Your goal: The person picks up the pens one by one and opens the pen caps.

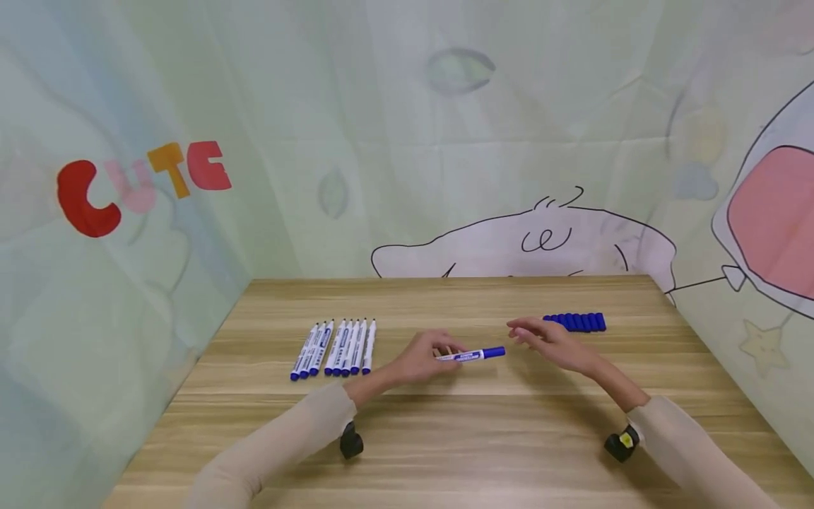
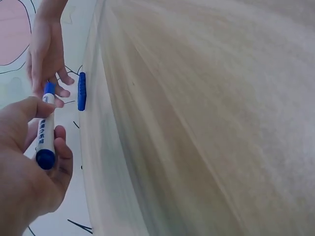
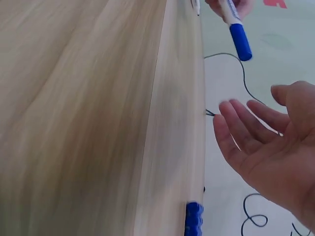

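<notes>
My left hand [image 1: 425, 357] grips a white marker [image 1: 469, 356] around its barrel, above the middle of the table. The marker lies nearly level, and its blue cap [image 1: 494, 352] points right toward my other hand. In the left wrist view the blue end plug [image 2: 45, 159] of that marker faces the camera. My right hand [image 1: 552, 343] is held a short way right of the cap, fingers spread and loosely bent with nothing between them. Just behind the right hand lies a row of blue caps [image 1: 575, 322], partly hidden by it.
Several uncapped white markers [image 1: 343, 346] lie side by side in two groups on the left of the wooden table [image 1: 394, 438], dark tips pointing away. A printed curtain [image 1: 305, 177] hangs behind the table's back edge.
</notes>
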`<state>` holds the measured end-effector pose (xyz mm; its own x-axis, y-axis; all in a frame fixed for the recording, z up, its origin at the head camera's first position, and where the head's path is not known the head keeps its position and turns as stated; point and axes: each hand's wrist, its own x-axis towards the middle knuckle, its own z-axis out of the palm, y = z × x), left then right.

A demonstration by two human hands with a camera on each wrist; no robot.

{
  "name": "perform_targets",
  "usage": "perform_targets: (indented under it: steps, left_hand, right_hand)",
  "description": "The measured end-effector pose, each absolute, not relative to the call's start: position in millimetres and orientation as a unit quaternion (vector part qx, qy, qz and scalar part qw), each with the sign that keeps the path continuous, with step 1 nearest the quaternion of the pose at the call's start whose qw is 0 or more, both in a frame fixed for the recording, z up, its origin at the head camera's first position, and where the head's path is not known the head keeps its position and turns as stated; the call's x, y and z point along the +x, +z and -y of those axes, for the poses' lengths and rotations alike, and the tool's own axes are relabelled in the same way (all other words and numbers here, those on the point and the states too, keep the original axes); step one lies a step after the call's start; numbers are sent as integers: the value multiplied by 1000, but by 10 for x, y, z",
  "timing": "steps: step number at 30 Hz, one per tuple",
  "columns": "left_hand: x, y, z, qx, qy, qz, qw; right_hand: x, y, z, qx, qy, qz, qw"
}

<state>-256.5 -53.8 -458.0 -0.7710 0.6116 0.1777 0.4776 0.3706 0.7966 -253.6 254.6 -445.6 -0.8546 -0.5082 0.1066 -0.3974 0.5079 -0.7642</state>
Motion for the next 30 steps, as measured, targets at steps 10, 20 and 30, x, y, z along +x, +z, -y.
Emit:
perform_targets:
  steps: [10,20,30]
  left_hand:
    - [-2457,-4579,612,318,491,-811,25]
    - [-2456,-4590,639,302,505,-808,14]
    - [-2459,-4566,654,296,522,-798,47]
  right_hand:
    - [-2614,-4487,-2234,-327,-425,-832,142]
    - [-2599,-4470,-2117,-356,-425,-818,150]
    - [-2561,-4475,-1997,-356,-396,-835,140]
